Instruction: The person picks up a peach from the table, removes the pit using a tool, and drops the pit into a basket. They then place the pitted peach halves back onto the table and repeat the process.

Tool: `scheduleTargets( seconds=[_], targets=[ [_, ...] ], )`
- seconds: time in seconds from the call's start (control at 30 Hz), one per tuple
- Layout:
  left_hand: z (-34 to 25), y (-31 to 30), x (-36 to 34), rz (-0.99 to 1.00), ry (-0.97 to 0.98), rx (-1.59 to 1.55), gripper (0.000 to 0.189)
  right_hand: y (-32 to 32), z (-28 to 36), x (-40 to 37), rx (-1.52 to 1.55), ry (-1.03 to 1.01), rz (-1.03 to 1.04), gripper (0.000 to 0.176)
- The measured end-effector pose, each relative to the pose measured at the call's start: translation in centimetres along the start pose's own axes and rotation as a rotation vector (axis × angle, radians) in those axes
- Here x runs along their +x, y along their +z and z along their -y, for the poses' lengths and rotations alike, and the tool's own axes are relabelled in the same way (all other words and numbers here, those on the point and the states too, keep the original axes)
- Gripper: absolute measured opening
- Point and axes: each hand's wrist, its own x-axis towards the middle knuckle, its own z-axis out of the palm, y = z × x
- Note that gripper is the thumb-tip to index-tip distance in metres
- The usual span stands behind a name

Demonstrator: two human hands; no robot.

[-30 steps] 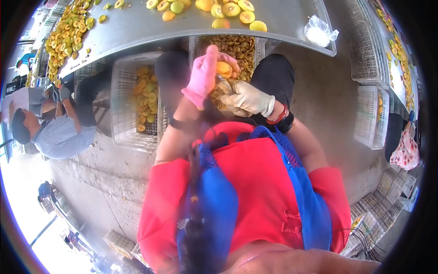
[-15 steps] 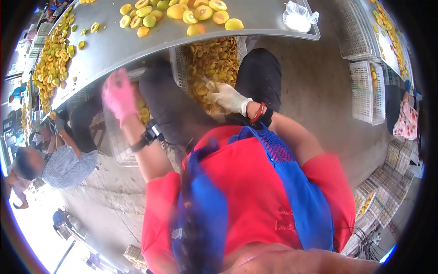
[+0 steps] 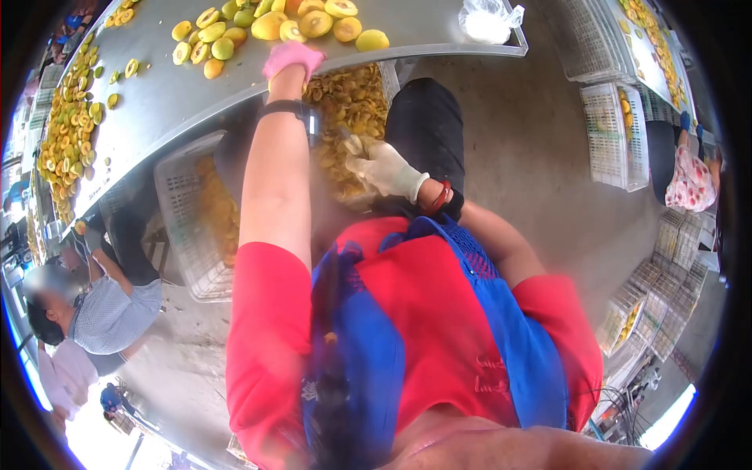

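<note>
My left hand [image 3: 292, 59], in a pink glove, reaches over the near edge of the metal table [image 3: 423, 48], right beside a group of cut yellow-green fruit [image 3: 269, 26]. Its fingertips are hidden, so what it touches or holds cannot be made out. My right hand [image 3: 385, 167], in a whitish glove, is closed above a crate filled with yellow fruit pieces [image 3: 352, 98] between my knees. A small thin item sticks out from its fingers, too blurred to name.
A white crate [image 3: 192, 227] with fruit pieces stands left of my legs. A bagged white item [image 3: 487, 23] lies at the table's right corner. Another person [image 3: 117, 309] sits at the left; a further person [image 3: 691, 180] is at the far right near stacked crates [image 3: 615, 137].
My left hand has moved up and right, from above the left crate to the fruit at the table edge. My right hand stays over the middle crate. The whole view has shifted slightly.
</note>
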Motion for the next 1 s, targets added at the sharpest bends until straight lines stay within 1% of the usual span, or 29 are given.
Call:
scheduleTargets(
  seconds=[0.03, 0.13, 0.23, 0.33, 0.43, 0.47, 0.57, 0.63, 0.7, 0.73, 0.83, 0.87, 0.93, 0.97, 1.0],
  targets=[
    [0.4, 0.3, 0.4, -0.051, 0.022, 0.012, 0.038, -0.1, -0.2, 0.2, 0.013, -0.021, -0.003, 0.017],
    [1.8, 0.8, 0.8, -0.094, 0.079, -0.139, 0.037, -0.4, -0.1, 0.2, -0.079, -0.028, -0.003, 0.02],
    [2.1, 0.8, 0.5, -0.09, 0.053, -0.211, 0.037, -0.2, 1.1, -0.5, -0.125, -0.065, -0.022, 0.022],
    [0.9, -0.8, 0.0, 0.091, -0.026, -0.1, 0.062, 0.1, 1.1, -0.6, -0.107, -0.052, -0.007, 0.02],
    [0.9, -0.7, 1.3, 0.178, 0.078, -0.081, 0.063, 0.6, 1.1, -0.8, -0.023, -0.042, -0.012, 0.018],
    [0.2, -0.6, 1.8, 0.176, 0.032, 0.018, 0.063, 0.7, 1.2, -0.8, -0.034, -0.055, -0.009, 0.017],
    [0.1, 0.3, 2.1, 0.039, 0.016, 0.043, 0.031, 0.6, 1.4, -1.0, -0.055, -0.093, -0.02, 0.017],
    [1.0, -0.2, 1.2, 0.026, 0.065, -0.105, 0.041, 0.4, 1.4, -1.3, -0.055, -0.118, -0.05, 0.017],
    [2.8, -0.1, 1.5, 0.036, 0.098, -0.252, 0.051, 0.0, 2.3, -1.9, -0.092, -0.07, -0.059, 0.016],
    [4.1, 0.2, 1.8, 0.021, 0.13, -0.401, 0.063, -0.3, 2.6, -2.2, -0.115, -0.045, -0.06, 0.016],
    [7.1, 0.4, 2.0, 0.126, 0.36, -1.064, 0.072, -0.6, 2.5, -2.1, -0.09, -0.085, -0.088, 0.016],
    [8.1, 0.7, 2.4, 0.135, 0.374, -1.19, 0.069, -0.6, 1.8, -1.7, -0.093, -0.161, -0.108, 0.016],
    [7.9, -1.2, -1.7, 0.302, 0.563, -1.487, 0.068, -1.0, 0.3, -0.3, -0.099, -0.317, -0.146, 0.016],
    [7.9, -1.8, -3.7, 0.388, 0.659, -1.633, 0.067, -1.0, 0.7, -0.3, -0.114, -0.299, -0.131, 0.016],
    [8.4, -1.6, -4.5, 0.456, 0.665, -1.681, 0.067, -1.1, 1.6, -0.6, -0.128, -0.282, -0.118, 0.016]
  ],
)
